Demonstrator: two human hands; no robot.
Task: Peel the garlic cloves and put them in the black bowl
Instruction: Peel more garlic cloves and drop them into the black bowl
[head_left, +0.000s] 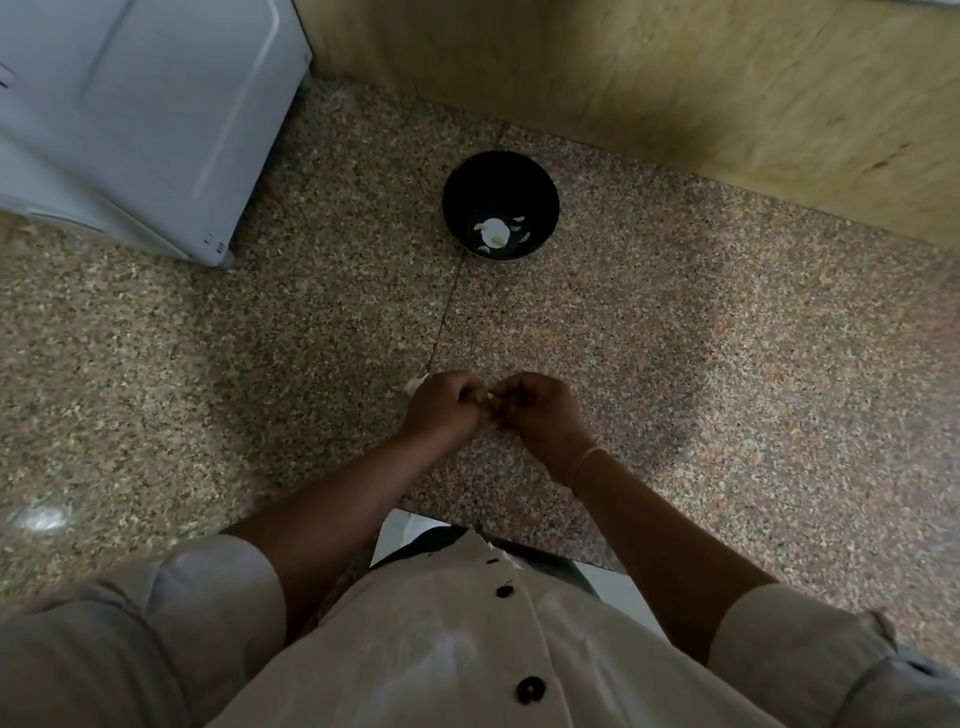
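Peeling is judged to be in hand: a garlic clove (489, 398) is pinched between the curled fingers of the left hand (441, 410) and the right hand (540, 415), which are held together at the centre of the frame, just above the speckled stone bench (727, 364). Both grips are closed on the clove. Only a pale sliver of it is seen between the fingertips, so its long axis and the amount of skin on it cannot be told.

The black bowl (498, 176) is set upright on the bench in the upper centre of the frame, well apart from the hands and almost straight above their meeting point. Several pale peeled cloves (493, 231) are seen at its bottom, so part of the task is judged done. The bowl lies marginally nearer the right hand, though neither is much favoured. A forward reach would be called for, with the clove carried in one grip once the other is let go.

A small pale scrap (414, 384), perhaps skin or another clove, is seen on the bench just beside the left hand. A white appliance (130, 119) is stood at the upper left, and a tan wall (727, 78) is seen along the upper right.
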